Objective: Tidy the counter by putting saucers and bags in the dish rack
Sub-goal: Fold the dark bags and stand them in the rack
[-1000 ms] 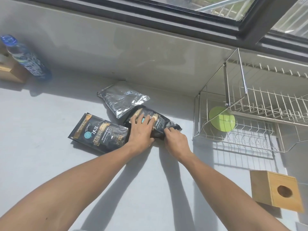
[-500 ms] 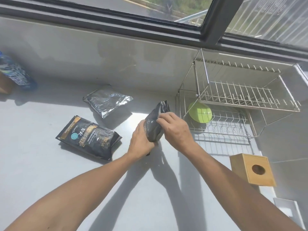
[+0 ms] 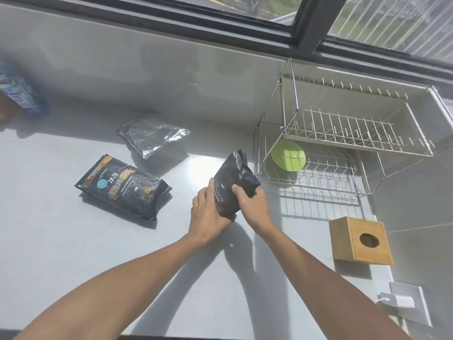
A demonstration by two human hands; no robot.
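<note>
At the far left edge stood 1 bottle (image 3: 17,94) with a blue printed label, too blurred to read. There were 3 bags in all. 1 silver foil bag (image 3: 153,136) lay flat near the back wall, unmarked as far as could be seen. 1 black bag (image 3: 122,186) lay flat in front of it, printed with "B&M", "BLUE MOUNTAIN", gold characters and a teal dot. The left hand (image 3: 208,217) was curled round the bottom of the 3rd bag (image 3: 232,184), held upright above the counter (image 3: 61,241); the right hand (image 3: 253,206) was closed on its right side. This black bag showed gold script, too small to read. Just right of it stood 1 dish rack (image 3: 343,133) of 2 tiers, with 1 green saucer (image 3: 288,155) leaning in the lower tier. 1 wooden box (image 3: 360,240) with a round hole sat near the rack.
</note>
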